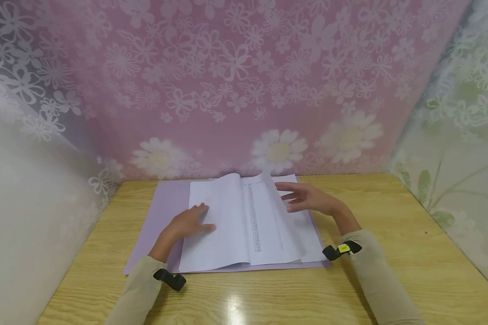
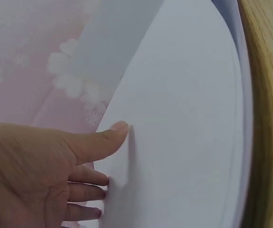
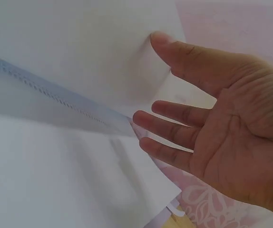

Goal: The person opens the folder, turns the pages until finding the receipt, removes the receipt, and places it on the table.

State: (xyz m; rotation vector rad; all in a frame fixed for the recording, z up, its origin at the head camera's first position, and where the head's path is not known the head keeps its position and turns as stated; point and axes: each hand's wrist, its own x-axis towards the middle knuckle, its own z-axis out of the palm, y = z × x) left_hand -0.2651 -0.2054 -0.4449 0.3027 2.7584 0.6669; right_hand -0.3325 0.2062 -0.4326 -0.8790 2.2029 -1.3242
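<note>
Pink floral backdrop (image 1: 227, 99) fills the rear of our view, w/ white daisies (image 1: 279, 152) low on it & a pale green panel (image 1: 463, 149) off to the R. In front we have the wood-grain table (image 1: 276, 293), a glare spot in the foreground. Towards its back lies our lilac folder (image 1: 166, 201), open flat, cover showing L of the paper. The pgs (image 1: 223, 239) rest open on it: L side white & gently bowed, R side w/ a raised pg (image 1: 268, 225) curling up at its R edge, off white sheets (image 1: 315, 246) beneath.

Beige sleeves (image 1: 384, 275) cover our forearms, ea. w/ a black strap (image 1: 172, 280) near the cuff. Our L hand (image 1: 189, 221) is on the L-side paper, fingers spread, thumb well out & touching it. Our R hand (image 1: 311, 198) is just beside the raised pg, fingers apart & nearly straight; in R wrist view its thumb tip seems to touch that sheet, can't tell how firmly. Yellow label (image 1: 343, 248) on the R strap. Print (image 1: 254, 221) runs down the raised pg, too tiny to read.
</note>
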